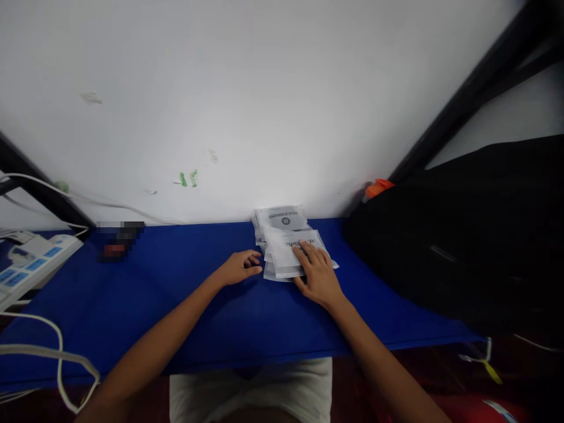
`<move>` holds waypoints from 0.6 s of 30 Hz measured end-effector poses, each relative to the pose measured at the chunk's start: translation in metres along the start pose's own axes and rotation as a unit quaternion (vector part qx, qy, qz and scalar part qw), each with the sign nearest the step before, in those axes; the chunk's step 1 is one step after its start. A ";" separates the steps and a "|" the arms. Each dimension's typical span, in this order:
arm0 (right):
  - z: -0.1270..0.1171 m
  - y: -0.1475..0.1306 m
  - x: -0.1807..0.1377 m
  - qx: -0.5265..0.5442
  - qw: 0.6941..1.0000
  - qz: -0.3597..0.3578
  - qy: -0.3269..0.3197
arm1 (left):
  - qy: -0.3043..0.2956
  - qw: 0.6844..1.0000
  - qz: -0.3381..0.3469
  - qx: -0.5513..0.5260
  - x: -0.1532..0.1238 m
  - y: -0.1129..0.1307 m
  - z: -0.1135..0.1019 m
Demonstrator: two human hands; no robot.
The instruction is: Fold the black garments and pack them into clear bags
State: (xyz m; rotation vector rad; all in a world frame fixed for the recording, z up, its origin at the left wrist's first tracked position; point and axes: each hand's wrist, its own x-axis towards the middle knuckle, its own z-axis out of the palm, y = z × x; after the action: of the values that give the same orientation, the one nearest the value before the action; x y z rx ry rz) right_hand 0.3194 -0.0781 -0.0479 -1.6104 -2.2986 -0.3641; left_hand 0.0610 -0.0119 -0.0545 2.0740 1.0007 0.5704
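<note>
Packets [282,255] of frosted plastic with dark printing lie overlapping in a pile on the blue surface [150,282], the farthest ones close to the white wall [282,106]. The right hand [319,279] rests palm down over the right part of the nearer packets, fingers extended across the top one and thumb by its near edge; whether it pinches any, I cannot tell. The left hand [240,268] is just left of the pile, fingers loosely bent and thumb apart, grasping nothing. Far to the left sits a white power strip [33,267]; a large black bundle [440,235] fills the right side.
</note>
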 end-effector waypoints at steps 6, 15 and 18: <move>0.008 0.002 0.006 -0.014 0.999 -0.030 0.027 | 0.009 0.998 0.031 0.058 0.000 0.004 0.010; -0.001 0.024 0.016 -0.067 0.992 -0.102 0.020 | 0.052 0.982 0.005 0.184 0.018 0.031 0.047; -0.002 0.019 0.014 -0.066 0.991 -0.113 0.041 | 0.057 0.977 0.002 0.208 0.020 0.036 0.053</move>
State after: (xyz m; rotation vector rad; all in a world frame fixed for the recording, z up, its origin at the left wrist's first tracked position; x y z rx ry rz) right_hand 0.3330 -0.0602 -0.0401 -1.3643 -2.4436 -0.6352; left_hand 0.1244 -0.0336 -0.0580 2.4287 1.2687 0.5183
